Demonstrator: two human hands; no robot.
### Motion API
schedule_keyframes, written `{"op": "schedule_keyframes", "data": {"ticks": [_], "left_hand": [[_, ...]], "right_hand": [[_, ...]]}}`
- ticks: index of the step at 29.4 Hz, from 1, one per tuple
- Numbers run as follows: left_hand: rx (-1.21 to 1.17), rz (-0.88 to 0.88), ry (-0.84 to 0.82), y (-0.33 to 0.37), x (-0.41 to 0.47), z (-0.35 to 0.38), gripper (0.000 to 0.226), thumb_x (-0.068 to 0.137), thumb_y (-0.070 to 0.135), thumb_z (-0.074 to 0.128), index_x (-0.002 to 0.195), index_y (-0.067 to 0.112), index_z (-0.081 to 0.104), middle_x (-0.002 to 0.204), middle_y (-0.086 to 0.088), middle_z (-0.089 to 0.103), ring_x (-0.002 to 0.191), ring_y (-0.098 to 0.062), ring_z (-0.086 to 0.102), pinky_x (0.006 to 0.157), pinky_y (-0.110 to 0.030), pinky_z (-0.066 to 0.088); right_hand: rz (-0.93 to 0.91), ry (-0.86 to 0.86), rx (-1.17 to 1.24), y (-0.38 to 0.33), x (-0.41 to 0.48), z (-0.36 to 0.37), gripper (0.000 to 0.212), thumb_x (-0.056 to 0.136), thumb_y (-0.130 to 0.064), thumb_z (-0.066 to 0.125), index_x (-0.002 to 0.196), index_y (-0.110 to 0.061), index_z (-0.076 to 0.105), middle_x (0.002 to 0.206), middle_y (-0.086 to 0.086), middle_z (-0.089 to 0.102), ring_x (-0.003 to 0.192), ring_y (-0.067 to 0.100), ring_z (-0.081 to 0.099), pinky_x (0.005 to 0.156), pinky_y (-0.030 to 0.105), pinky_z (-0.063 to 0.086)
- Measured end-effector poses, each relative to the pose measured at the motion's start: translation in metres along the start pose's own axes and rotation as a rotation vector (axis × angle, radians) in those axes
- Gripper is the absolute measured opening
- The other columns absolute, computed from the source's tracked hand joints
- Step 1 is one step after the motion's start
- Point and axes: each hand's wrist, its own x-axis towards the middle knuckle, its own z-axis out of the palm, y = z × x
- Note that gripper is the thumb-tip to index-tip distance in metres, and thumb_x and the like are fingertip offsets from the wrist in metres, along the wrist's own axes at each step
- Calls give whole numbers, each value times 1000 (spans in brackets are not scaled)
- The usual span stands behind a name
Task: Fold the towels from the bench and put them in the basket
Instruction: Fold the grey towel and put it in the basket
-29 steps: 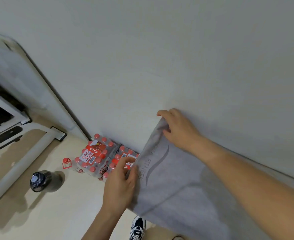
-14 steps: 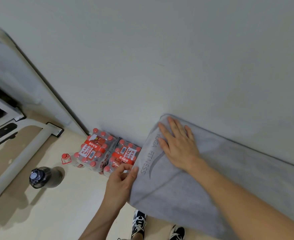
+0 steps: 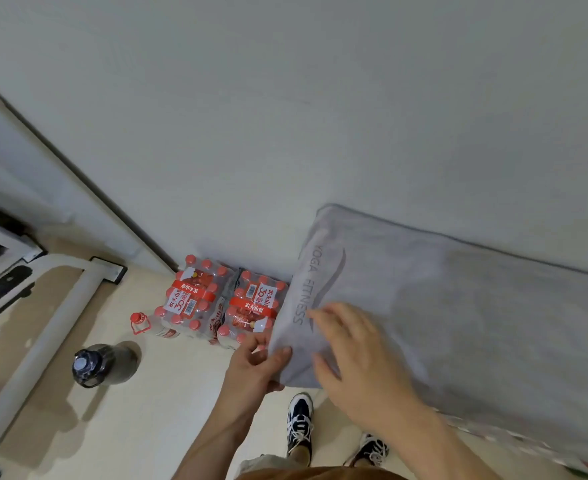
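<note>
A grey towel (image 3: pixel 459 306) printed "YOGA FITNESS" lies spread flat along the wall, over the bench that it hides. My left hand (image 3: pixel 254 367) pinches the towel's near left corner between thumb and fingers. My right hand (image 3: pixel 355 351) is above the same end of the towel, fingers spread and fairly straight, palm down. Whether it touches the cloth I cannot tell. No basket is in view.
Two shrink-wrapped packs of red-capped water bottles (image 3: pixel 223 303) stand on the floor against the wall, left of the towel. A loose small bottle (image 3: pixel 147 325) and a dark jug (image 3: pixel 102 363) lie further left. A white metal frame (image 3: pixel 43 323) crosses the floor. My shoes (image 3: pixel 299 424) are below the towel's edge.
The towel went from held up against the wall to lying flat. My right hand slid from its far corner back toward the near edge. My left hand kept its pinch on the corner.
</note>
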Motion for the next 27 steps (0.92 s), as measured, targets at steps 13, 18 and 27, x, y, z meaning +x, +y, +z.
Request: {"op": "schedule_keyframes", "data": {"ticks": [13,18,27], "left_hand": [[83,199,117,53,-1,27,20,85,13,64,106,12,61,84,-7,65,69,-18,57,62,-33,47],[432,298,167,84,40,55,23,92,33,55,115,33,58,101,5,64,89,-10,61,80,-34,54],[269,240,154,107,102,80,19,85,9,64,86,22,77,102,-6,72,100,-22,66,93,-35,53]], "right_hand": [[11,221,198,-17,-6,29,32,95,-27,43,116,-16,64,92,-3,71,79,14,64,69,29,53],[81,71,514,-4,-13,12,34,99,-32,42,66,-25,42,63,-10,44,63,6,42,60,30,36],[280,-160,1090,17,-28,-16,43,99,-36,46,67,-9,38,55,-13,24,52,5,24,52,27,21]]}}
